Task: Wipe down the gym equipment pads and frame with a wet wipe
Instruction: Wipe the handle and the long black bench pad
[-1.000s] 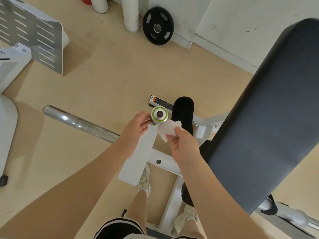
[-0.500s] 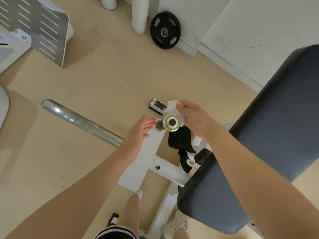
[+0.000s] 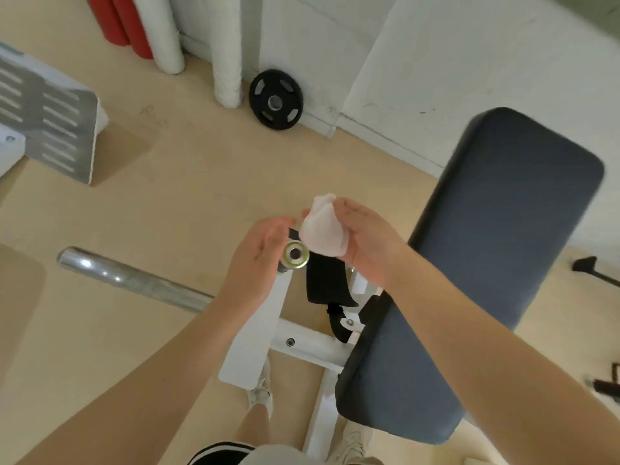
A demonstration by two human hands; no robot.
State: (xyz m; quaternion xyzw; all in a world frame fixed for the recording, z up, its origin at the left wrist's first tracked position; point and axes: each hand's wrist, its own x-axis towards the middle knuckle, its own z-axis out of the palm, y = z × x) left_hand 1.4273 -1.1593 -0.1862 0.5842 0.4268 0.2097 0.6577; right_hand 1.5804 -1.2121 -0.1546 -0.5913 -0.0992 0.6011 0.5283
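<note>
My right hand (image 3: 365,246) grips a bunched white wet wipe (image 3: 320,231) just above and to the right of a round metal knob with a green ring (image 3: 295,254). The knob sits at the top of a white frame arm (image 3: 260,333). My left hand (image 3: 260,253) hovers beside the knob on its left, fingers straight and holding nothing. A big dark grey pad (image 3: 483,263) stretches along the right side. A smaller black pad (image 3: 327,283) lies below the wipe. The white frame crossbar (image 3: 312,347) runs under both.
A chrome bar (image 3: 134,280) sticks out to the left over the beige floor. A black weight plate (image 3: 275,99) leans on the far wall beside white and red padded posts (image 3: 164,31). A slotted metal plate (image 3: 50,119) stands at the far left. My feet are below the frame.
My right hand has lifted the wipe off the knob's far side and bunched it above the knob. My left hand slid up beside the knob. The view tilted up toward the wall.
</note>
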